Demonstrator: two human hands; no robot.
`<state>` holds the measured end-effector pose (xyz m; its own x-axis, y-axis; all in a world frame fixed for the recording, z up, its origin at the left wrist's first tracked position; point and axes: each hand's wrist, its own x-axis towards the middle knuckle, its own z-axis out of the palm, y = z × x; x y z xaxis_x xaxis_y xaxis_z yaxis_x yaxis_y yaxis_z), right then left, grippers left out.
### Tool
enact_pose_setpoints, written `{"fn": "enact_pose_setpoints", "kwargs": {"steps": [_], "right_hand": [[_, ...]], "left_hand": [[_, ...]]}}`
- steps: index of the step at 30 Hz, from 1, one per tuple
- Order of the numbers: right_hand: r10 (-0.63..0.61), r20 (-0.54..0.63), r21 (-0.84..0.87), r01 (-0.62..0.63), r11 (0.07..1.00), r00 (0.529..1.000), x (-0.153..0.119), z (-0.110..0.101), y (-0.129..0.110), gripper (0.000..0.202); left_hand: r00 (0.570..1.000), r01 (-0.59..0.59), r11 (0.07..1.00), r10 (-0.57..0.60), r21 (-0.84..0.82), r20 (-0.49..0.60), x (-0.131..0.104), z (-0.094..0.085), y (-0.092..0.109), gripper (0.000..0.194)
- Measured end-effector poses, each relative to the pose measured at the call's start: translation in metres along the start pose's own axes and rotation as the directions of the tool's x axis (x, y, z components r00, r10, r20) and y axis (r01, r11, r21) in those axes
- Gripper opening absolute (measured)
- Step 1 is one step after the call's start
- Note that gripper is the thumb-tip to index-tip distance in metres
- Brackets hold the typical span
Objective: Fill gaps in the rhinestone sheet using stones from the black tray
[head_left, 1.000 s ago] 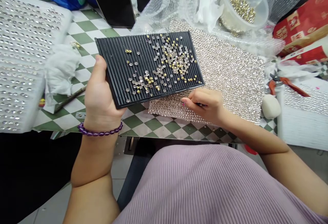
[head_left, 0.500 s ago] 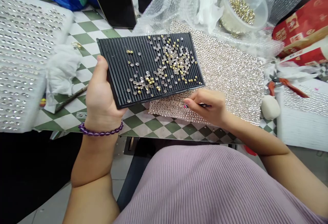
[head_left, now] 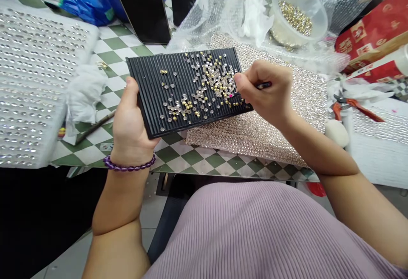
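Note:
My left hand (head_left: 129,126) grips the near-left corner of a black ribbed tray (head_left: 153,87) and holds it tilted above the checkered table. Loose clear and gold rhinestones (head_left: 210,81) lie scattered over the tray's right half. My right hand (head_left: 266,92) pinches a thin picker pen (head_left: 263,86) whose pink tip (head_left: 230,95) touches the stones near the tray's right edge. Under and to the right of the tray lies a sheet covered in rhinestones (head_left: 287,117).
A white board with rows of rhinestones (head_left: 35,79) fills the left. Crumpled tissue (head_left: 84,92) lies beside it. A clear tub of gold stones (head_left: 298,13), bubble wrap (head_left: 204,11), red boxes (head_left: 372,36), orange pliers (head_left: 353,106) and a white lump (head_left: 337,132) crowd the back and right.
My right hand lifted from the rhinestone sheet near the table's front edge and moved up onto the tray's right side with the pen. The tray stayed in my left hand.

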<state>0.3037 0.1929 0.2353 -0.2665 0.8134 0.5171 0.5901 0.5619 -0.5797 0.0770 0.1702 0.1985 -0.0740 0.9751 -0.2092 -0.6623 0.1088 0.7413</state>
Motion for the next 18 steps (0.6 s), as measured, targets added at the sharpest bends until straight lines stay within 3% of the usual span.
{"fn": "enact_pose_setpoints", "kwargs": {"steps": [5,11,18], "right_hand": [[-0.014,0.082,-0.016,0.015,1.000,0.997,0.000,0.002,-0.004,0.041],[0.003,0.013,0.050,-0.004,0.999,1.000,-0.006,-0.006,-0.018,0.044],[-0.111,0.285,0.059,0.098,0.993,0.952,-0.030,-0.005,-0.028,0.038]], "left_hand": [[1.000,-0.012,1.000,0.011,0.009,0.009,0.001,-0.002,-0.001,0.038],[1.000,-0.011,0.999,0.011,0.041,0.009,0.000,-0.001,0.001,0.037],[0.999,-0.023,1.000,0.024,-0.007,0.048,0.000,-0.002,0.001,0.039]]}}
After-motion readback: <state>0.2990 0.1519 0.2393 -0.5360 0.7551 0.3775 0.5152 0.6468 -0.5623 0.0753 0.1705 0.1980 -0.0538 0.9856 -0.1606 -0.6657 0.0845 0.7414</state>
